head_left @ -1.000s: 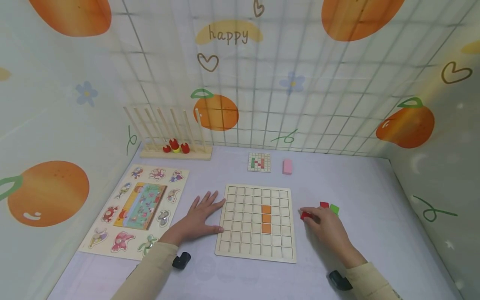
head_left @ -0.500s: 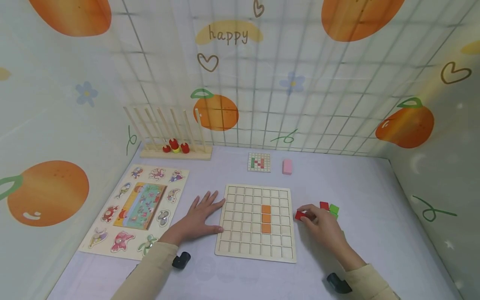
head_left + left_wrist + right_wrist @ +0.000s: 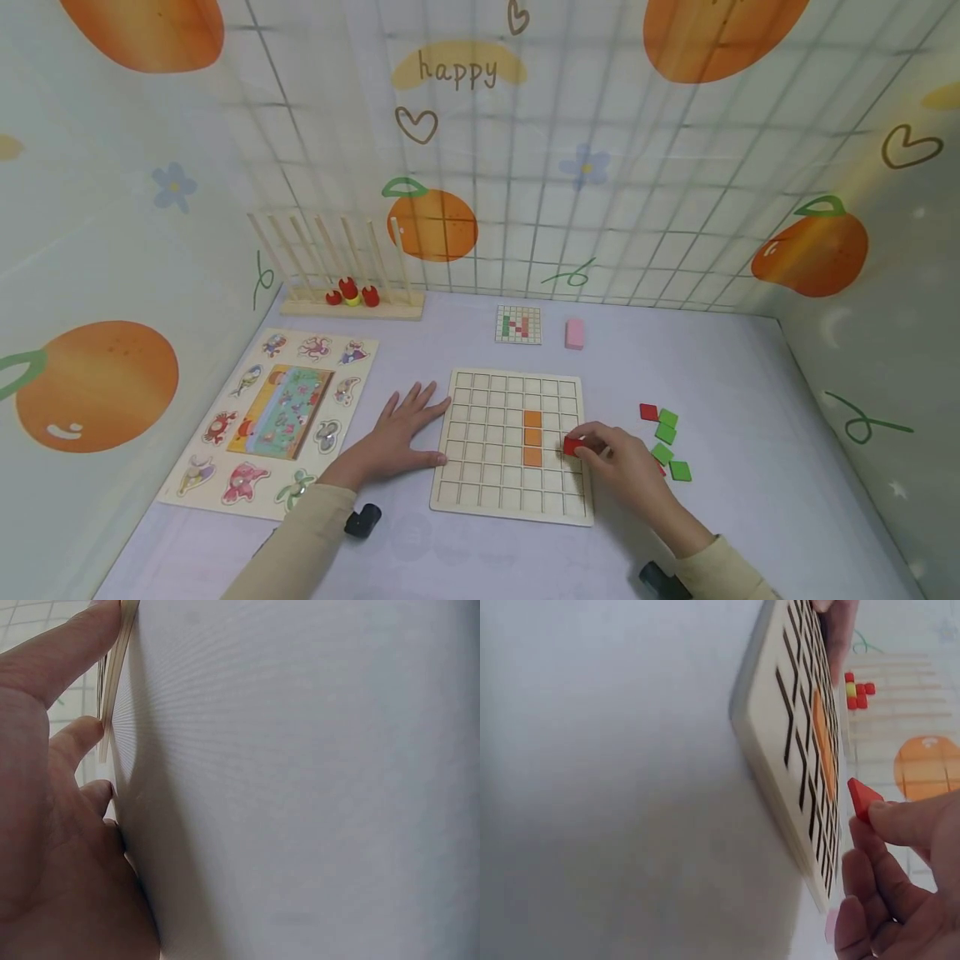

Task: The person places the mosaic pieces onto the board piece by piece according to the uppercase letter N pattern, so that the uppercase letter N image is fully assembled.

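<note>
My right hand [image 3: 626, 471] pinches a red square tile [image 3: 572, 446] between thumb and fingers, over the right side of the wooden grid board [image 3: 480, 483]. In the right wrist view the red tile [image 3: 863, 798] appears raised off the board [image 3: 769, 761]. Three orange tiles [image 3: 532, 437] sit in one column of the grid. My left hand [image 3: 393, 437] lies with fingers spread at the board's left edge, its thumb and index tip touching it. The left wrist view shows these fingers [image 3: 75, 649] against the board's side [image 3: 118, 652].
Several green tiles [image 3: 665, 432] and a red tile [image 3: 648, 412] lie right of the board. Behind it are a small pattern card [image 3: 518, 325] and a pink block [image 3: 574, 333]. An animal puzzle board [image 3: 172, 492] lies left; a peg rack [image 3: 352, 310] stands behind.
My right hand has carried the red tile leftward from the loose tiles to over the board's right side, uncovering several green tiles. My left hand stays in place.
</note>
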Tool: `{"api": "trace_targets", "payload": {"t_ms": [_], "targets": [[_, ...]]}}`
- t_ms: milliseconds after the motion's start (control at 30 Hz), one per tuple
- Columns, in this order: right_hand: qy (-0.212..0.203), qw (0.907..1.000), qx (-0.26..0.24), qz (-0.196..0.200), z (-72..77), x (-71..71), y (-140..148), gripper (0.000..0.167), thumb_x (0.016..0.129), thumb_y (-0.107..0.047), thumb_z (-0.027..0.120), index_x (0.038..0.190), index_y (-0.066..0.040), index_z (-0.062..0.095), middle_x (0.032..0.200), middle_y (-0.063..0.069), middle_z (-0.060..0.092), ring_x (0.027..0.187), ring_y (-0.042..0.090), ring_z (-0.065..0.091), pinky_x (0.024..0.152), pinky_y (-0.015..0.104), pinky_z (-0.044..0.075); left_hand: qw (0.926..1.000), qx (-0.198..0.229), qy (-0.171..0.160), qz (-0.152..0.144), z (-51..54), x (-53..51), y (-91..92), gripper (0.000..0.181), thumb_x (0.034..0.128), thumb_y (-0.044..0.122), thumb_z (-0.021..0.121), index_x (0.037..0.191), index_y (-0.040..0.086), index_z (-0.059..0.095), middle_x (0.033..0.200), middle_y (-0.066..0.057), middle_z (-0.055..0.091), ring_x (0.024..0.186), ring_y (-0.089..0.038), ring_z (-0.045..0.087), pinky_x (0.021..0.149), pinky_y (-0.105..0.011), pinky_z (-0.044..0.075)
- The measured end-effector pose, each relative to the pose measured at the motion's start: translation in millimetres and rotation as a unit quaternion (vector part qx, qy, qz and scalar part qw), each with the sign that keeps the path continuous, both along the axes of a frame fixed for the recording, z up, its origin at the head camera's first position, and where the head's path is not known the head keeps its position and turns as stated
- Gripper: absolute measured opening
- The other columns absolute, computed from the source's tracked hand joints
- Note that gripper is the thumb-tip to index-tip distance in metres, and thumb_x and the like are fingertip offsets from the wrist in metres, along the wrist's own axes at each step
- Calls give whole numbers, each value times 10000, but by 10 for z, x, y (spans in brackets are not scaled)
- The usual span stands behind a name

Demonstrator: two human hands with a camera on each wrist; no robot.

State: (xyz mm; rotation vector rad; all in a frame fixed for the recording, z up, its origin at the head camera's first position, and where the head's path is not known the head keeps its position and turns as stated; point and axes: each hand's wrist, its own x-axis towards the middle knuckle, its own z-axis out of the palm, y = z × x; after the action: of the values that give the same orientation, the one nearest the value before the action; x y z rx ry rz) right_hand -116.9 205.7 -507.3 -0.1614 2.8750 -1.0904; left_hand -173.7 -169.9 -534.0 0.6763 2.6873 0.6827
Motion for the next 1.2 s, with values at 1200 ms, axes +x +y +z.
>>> {"api": "trace_targets", "payload": {"t_ms": [1200], "targets": [[632, 9922, 193, 1061, -202, 200, -435, 255, 815, -132, 860, 965, -289, 726, 918, -211, 634, 843, 35, 538, 771, 249, 540, 9999, 86, 69, -73, -5, 0, -12, 919, 866, 614, 705, 1614, 245, 319, 1712, -53, 77, 1571, -287, -33, 1248, -539, -65]]}}
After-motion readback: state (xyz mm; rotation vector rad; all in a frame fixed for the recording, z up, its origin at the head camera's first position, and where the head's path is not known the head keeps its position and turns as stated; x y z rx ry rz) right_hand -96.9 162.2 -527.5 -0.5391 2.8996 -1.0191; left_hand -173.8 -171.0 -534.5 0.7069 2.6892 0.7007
